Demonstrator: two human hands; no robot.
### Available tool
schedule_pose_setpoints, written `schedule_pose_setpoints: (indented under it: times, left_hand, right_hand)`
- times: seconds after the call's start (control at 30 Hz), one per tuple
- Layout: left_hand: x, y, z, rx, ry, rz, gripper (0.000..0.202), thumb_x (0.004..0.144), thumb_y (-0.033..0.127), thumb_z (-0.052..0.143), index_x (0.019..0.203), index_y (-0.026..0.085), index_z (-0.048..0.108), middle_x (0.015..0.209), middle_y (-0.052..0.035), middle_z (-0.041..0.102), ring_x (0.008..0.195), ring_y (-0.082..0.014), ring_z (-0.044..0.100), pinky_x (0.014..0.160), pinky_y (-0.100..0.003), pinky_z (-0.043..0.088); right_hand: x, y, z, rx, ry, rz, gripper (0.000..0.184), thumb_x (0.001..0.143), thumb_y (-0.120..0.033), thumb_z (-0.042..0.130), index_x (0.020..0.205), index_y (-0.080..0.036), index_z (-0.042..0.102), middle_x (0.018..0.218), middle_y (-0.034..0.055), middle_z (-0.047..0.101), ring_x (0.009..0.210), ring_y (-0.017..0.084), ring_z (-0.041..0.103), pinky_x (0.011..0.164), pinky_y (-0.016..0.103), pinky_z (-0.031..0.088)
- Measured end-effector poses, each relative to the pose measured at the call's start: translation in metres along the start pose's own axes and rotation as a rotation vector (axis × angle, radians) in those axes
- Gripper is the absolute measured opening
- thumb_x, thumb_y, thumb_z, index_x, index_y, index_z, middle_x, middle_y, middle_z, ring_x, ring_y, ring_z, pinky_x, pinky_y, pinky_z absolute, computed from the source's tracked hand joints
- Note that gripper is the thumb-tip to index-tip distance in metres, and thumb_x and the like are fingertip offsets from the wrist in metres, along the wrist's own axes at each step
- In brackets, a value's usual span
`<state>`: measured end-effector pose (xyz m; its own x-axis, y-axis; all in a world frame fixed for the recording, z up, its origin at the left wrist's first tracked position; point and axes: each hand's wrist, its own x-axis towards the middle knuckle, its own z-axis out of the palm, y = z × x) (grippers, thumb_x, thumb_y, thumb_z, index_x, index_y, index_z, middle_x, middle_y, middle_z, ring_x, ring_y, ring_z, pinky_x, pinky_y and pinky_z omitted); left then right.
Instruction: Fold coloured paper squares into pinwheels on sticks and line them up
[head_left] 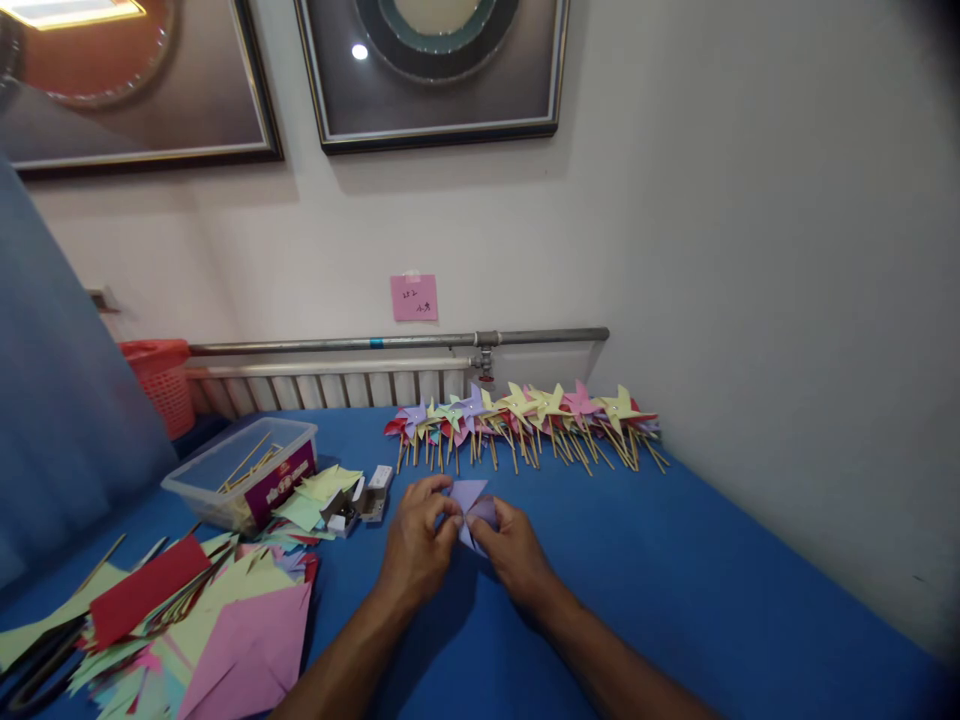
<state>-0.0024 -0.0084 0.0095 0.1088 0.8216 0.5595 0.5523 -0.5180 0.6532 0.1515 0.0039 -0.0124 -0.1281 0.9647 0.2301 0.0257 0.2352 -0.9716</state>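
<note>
Lilac paper (469, 491) is in work, to the right of the plastic tub (204, 507) and a little nearer the person. Left hand (417, 540): thumb and fingers pinched on the paper's left side. Right hand (517, 553): thumb pressed near the middle, fingers behind; both grip the same piece. Step in hand looks like bringing points to the centre. Judgement: best to pin the gathered tips under one thumb, bend each flap round without a hard crease, and check that the tips overlap squarely before easing either grip. Paper appearance: plain, thin, pointed flaps spreading from the centre, partly covered by fingers; no stick visible on it. Beyond: small open boxes (376, 492) just right of the tub; farther right, pinwheels (517, 403) lie in a row, mixed colours.
</note>
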Motion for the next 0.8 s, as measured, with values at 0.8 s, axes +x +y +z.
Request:
schedule_pose_setpoints:
  times: [0.8]
  left_hand:
    - [0.007, -0.003, 0.002, -0.495, -0.008, -0.55, 0.026, 0.068, 0.034, 0.074, 0.086, 0.016, 0.067, 0.07, -0.0015, 0.066, 0.063, -0.0155, 0.06, 0.061, -0.027, 0.044]
  right_hand:
    - [0.003, -0.004, -0.001, 0.071, 0.153, 0.063, 0.018, 0.069, -0.034, 0.066, 0.076, -0.018, 0.066, 0.07, 0.0012, 0.069, 0.064, 0.017, 0.059, 0.062, 0.027, 0.048]
